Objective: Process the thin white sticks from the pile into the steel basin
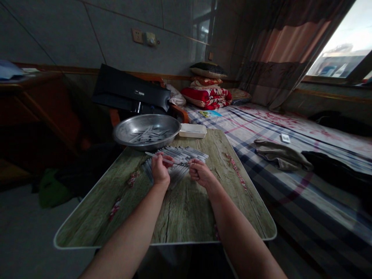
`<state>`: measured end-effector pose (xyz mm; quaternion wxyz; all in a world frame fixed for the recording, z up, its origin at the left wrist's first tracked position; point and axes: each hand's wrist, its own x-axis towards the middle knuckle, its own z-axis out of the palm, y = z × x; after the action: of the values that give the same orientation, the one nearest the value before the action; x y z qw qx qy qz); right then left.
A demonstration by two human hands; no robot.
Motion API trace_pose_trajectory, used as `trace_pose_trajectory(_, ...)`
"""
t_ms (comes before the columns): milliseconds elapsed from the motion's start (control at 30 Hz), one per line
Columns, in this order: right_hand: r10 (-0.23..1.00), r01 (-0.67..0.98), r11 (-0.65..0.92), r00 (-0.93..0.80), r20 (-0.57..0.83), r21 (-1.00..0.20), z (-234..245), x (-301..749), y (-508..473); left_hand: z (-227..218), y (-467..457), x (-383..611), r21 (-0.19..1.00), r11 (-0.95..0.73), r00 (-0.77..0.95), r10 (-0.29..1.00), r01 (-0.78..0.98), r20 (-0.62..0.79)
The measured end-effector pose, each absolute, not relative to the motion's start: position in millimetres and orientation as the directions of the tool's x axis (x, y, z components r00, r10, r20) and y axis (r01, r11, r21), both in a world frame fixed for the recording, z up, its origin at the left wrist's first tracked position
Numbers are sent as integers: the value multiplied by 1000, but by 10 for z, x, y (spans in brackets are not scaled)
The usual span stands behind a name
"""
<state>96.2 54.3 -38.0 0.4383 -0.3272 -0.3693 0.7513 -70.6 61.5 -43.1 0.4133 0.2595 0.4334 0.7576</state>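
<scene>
My left hand (pixel 160 169) is closed around a pen (pixel 151 154) with a pale, translucent barrel, which slants across the fingers. From its right end a thin dark rod (pixel 180 165), like a pen refill, runs to my right hand (pixel 199 171), whose fingers are pinched on its end. Behind and beneath both hands lies a pile of similar pens (pixel 192 152), grey-white with dark ends, on the wood-patterned table (pixel 186 217). A wide metal basin (pixel 122 136) at the table's back left contains more loose pale and dark pen pieces.
A white plastic tray (pixel 193 133) stands beside the basin at the table's far edge. Beyond it, a chair (pixel 181 113) carries a large black flat object (pixel 130 90). To the right is a bed with a checked sheet (pixel 247 155), folded bedding (pixel 207 97) and dark clothing (pixel 334 166).
</scene>
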Motion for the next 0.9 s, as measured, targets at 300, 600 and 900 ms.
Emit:
trace_pose_trajectory(300,992,-605,-121,-98,-77,-787,-387,981,627,-371,539,-620,833,-169,-282,959,-527,16)
trace_pose_trajectory(600,934,-322,-252,-328,-142,-912,-423,834,501,-442,510,-503,711,98,-2,990,-696,-139)
trace_pose_trajectory(900,962,-716,-248,-101,-254,-653,-353,967,640,-395,495,-541,431,331,188,921,-839,-342)
